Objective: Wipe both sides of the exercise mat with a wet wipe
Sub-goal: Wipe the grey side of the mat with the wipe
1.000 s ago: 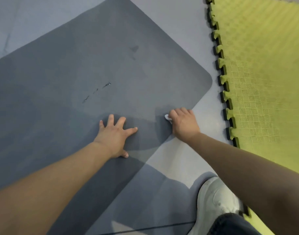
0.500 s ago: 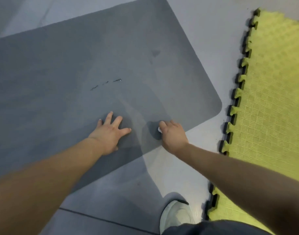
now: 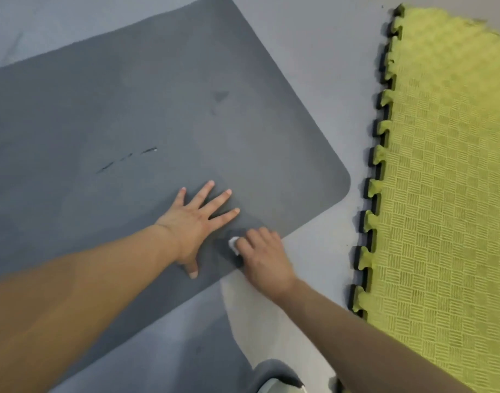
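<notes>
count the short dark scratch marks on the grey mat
3, in a diagonal row on the exercise mat, up and left of the left hand: the lowest mark, middle mark, upper mark. Fainter ones may not show.

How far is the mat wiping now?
Done: cannot tell; no clear wet trace shows. In hand: the right hand rubs the wipe near the mat edge, the left hand pressing flat. Left: dark marks and the underside.
</notes>
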Demonstrator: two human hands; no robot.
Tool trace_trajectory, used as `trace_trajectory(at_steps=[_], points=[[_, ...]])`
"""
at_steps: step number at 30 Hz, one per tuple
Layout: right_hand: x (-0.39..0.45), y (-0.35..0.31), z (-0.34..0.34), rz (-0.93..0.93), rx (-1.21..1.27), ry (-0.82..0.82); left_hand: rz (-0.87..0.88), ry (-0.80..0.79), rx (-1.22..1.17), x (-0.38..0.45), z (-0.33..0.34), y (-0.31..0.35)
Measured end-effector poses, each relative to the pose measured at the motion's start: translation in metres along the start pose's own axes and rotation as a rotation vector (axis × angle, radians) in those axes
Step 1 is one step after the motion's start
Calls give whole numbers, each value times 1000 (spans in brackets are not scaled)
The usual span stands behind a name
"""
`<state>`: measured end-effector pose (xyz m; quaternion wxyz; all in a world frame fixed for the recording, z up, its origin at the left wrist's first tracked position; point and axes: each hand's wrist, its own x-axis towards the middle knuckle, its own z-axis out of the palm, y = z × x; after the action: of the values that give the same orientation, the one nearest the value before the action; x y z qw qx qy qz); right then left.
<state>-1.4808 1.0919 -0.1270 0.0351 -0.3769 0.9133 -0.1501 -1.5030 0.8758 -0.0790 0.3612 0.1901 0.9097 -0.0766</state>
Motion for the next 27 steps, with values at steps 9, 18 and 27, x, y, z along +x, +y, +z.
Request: trace_trajectory(at_steps=[9, 18, 27], points=[[8, 81, -29, 458, -49, 171, 11, -1, -32, 3, -5, -3], [10, 34, -13, 102, 27, 68, 62, 82, 93, 34, -50, -1], [21, 152, -53, 600, -162, 238, -36, -89, 61, 53, -56, 2]])
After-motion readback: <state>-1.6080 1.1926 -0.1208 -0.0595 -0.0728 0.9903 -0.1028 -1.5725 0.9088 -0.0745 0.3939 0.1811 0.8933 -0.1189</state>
